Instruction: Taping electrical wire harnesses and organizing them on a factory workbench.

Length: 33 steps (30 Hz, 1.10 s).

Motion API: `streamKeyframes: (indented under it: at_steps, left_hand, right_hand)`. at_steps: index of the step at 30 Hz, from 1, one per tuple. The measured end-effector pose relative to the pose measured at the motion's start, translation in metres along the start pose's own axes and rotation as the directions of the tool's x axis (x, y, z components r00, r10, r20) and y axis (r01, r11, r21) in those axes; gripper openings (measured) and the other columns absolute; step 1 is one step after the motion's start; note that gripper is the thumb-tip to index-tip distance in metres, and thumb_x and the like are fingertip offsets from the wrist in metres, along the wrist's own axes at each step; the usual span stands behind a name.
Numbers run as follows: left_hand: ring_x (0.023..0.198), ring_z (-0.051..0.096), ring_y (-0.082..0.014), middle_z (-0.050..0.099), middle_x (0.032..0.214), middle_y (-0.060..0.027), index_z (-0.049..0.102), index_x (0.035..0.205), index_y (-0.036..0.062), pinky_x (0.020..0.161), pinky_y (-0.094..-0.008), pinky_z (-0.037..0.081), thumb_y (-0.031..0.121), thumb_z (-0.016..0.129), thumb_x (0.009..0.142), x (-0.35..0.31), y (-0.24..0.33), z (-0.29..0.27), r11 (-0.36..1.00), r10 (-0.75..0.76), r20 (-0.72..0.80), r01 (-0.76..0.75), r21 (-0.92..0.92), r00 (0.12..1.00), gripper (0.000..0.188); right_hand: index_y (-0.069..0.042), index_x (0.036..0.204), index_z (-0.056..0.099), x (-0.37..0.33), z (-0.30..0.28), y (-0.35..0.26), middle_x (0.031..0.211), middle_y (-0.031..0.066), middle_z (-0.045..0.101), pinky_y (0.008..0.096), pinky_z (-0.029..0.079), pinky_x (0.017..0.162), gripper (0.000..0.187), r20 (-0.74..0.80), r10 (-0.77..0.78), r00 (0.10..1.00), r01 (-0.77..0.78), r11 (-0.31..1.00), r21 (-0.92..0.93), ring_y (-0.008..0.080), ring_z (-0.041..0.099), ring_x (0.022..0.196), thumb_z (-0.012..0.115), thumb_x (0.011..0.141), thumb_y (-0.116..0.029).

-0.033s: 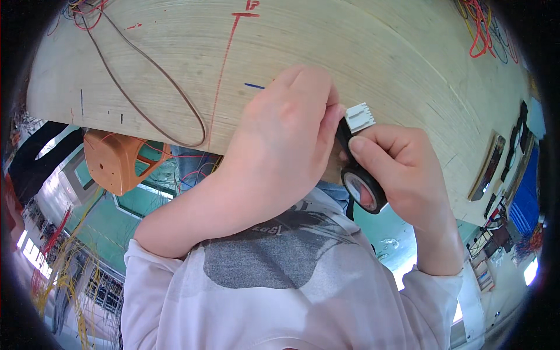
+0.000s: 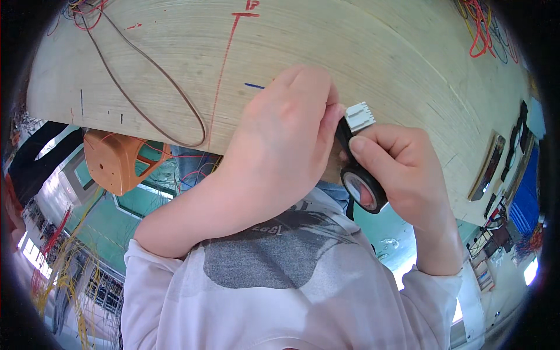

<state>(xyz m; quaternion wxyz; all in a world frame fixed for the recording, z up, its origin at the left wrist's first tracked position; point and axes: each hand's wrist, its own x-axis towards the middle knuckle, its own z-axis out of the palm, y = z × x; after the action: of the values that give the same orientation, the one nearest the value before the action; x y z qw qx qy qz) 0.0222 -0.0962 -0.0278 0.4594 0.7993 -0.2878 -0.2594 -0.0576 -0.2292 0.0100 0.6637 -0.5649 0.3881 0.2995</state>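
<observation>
Pinching left hand [image 2: 286,125]: its fingers are meeting narrowly at the far end of the black tape strip [image 2: 345,135], just beside the white connector [image 2: 360,116]; I'm not able to tell whether those fingertips are gripping the connector too.
Right hand [image 2: 402,160]: thumb and forefinger are pressing together by the strip — narrow, not spread — and the black tape roll [image 2: 378,189] is hanging on the near side of that hand.
Tape's place: the roll is sitting right of centre, over the table's near edge in my view, its strip running far toward the connector.
Handling: I'm judging the roll light and firm, the strip soft, stretchy and clingy; I'm favouring the roll's rim and the strip's edges for a hold.
Connector: it's looking light and stiff, its small teeth perhaps fragile — I'm preferring the flat sides.
Shapes: the roll is showing a smooth black ring around a pale core; the connector is ending in a comb-like edge.
Wooden table [image 2: 326,35]: pale grain is running across it, a thin brown cable [image 2: 192,144] looping at left.
</observation>
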Motion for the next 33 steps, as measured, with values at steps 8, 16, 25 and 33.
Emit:
streamKeyframes:
  at_steps: [8, 16, 25, 33]
  left_hand:
    - [0.043, 0.047, -0.0114, 0.046, 0.059, -0.0054, 0.046, 0.074, 0.0000, 0.040, -0.0237, 0.036, 0.002, 0.053, 0.080, 0.0015, -0.0022, 0.0007, 0.996, 0.084, -0.008, -0.083, 0.042, 0.996, 0.010]
    - [0.044, 0.047, -0.0092, 0.047, 0.056, -0.0040, 0.046, 0.073, -0.0004, 0.040, -0.0220, 0.036, 0.003, 0.053, 0.079, 0.0005, 0.0002, 0.0004, 0.995, -0.076, 0.033, 0.078, -0.064, 0.997, 0.010]
    - [0.045, 0.048, -0.0096, 0.046, 0.057, -0.0042, 0.046, 0.073, -0.0001, 0.040, -0.0224, 0.036, 0.002, 0.053, 0.079, -0.0001, 0.0007, 0.0008, 0.998, -0.050, 0.032, 0.051, -0.047, 0.998, 0.010]
    - [0.048, 0.049, -0.0118, 0.047, 0.060, -0.0062, 0.046, 0.073, -0.0002, 0.043, -0.0240, 0.038, 0.002, 0.053, 0.079, 0.0007, -0.0014, 0.0007, 0.988, 0.110, -0.014, -0.108, 0.112, 0.994, 0.010]
  right_hand:
    - [0.001, 0.076, 0.058, -0.0002, -0.0034, 0.0026, 0.056, -0.0004, 0.052, 0.0184, 0.034, 0.039, 0.019, 0.018, -0.072, 0.997, 0.070, 0.994, 0.083, 0.0042, 0.047, 0.044, 0.050, 0.083, -0.015]
    - [0.002, 0.077, 0.059, 0.0000, -0.0048, -0.0007, 0.056, -0.0001, 0.052, 0.0187, 0.034, 0.038, 0.020, 0.007, -0.061, 0.998, 0.060, 0.996, 0.068, 0.0044, 0.048, 0.044, 0.051, 0.083, -0.015]
    - [0.002, 0.078, 0.059, -0.0010, -0.0039, 0.0047, 0.055, 0.0001, 0.052, 0.0186, 0.035, 0.040, 0.020, 0.003, -0.051, 0.999, 0.051, 0.997, 0.052, 0.0044, 0.048, 0.045, 0.051, 0.082, -0.016]
    - [0.003, 0.076, 0.058, -0.0016, 0.0033, 0.0030, 0.053, 0.0029, 0.052, 0.0172, 0.034, 0.037, 0.018, -0.025, -0.112, 0.993, 0.114, 0.991, 0.071, 0.0049, 0.045, 0.041, 0.049, 0.083, -0.011]
